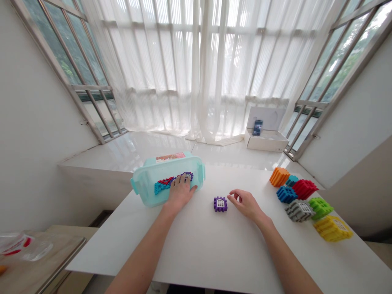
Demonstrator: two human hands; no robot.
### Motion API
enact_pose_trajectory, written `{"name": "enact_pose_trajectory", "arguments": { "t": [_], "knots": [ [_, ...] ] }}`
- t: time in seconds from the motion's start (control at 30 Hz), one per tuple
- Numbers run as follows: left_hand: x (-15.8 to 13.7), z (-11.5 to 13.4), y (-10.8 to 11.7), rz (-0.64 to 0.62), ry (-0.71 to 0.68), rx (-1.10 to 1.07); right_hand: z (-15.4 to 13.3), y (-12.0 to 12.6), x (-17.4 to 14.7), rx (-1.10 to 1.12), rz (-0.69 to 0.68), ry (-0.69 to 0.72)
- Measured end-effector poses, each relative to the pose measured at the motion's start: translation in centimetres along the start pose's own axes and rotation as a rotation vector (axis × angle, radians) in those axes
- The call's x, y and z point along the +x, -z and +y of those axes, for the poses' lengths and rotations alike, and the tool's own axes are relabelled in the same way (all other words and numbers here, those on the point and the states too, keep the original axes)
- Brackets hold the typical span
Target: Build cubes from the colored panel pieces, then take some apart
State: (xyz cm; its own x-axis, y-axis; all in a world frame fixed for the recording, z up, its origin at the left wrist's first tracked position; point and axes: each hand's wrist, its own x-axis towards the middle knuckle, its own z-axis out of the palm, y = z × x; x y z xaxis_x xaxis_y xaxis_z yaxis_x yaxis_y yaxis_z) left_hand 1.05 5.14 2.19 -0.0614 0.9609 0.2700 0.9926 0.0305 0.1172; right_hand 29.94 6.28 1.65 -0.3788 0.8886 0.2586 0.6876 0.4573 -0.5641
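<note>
- Seated or standing at a white desk (196,253), seen from above, with both bare forearms stretched forward from the near edge
- Reaching with the left hand (180,190) into a pale teal plastic bin (146,185) at the far left of the desk, fingers slightly spread over a purple piece with a white window lattice (188,176); impossible to tell whether clamped on it or merely resting there
- Also inside the bin, to the left of those fingers, blue pieces (161,188) and red pieces (164,181)
- Holding the right hand (245,203) low near the middle of the desk, fingers loosely curled, thumb and forefinger apart, with nothing in their grip
- Just left of the right fingertips, on the desk, a purple block (220,204) with notched edges and a white lattice window facing up
- At the right side of the desk, close together, notched stacks sorted by colour: orange (279,177) farthest, then teal (292,180), red (305,189), blue (286,194), green (320,208) and grey (299,210), with yellow (333,228) nearest
- Beyond the desk, on a glossy white ledge, an open white box (266,142) at the right, before sheer white curtains (202,73)
- At the near left, on a lower brown surface, a clear bottle (38,249) with a red-and-white label
</note>
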Motion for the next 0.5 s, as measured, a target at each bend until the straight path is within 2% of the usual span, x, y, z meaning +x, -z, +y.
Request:
{"name": "enact_pose_trajectory", "arguments": {
  "t": [0.5],
  "knots": [
    [0.55,-0.09,0.87,-0.012,-0.034,-0.052,0.27,-0.3,0.0,0.008,0.011,0.011]
  ]
}}
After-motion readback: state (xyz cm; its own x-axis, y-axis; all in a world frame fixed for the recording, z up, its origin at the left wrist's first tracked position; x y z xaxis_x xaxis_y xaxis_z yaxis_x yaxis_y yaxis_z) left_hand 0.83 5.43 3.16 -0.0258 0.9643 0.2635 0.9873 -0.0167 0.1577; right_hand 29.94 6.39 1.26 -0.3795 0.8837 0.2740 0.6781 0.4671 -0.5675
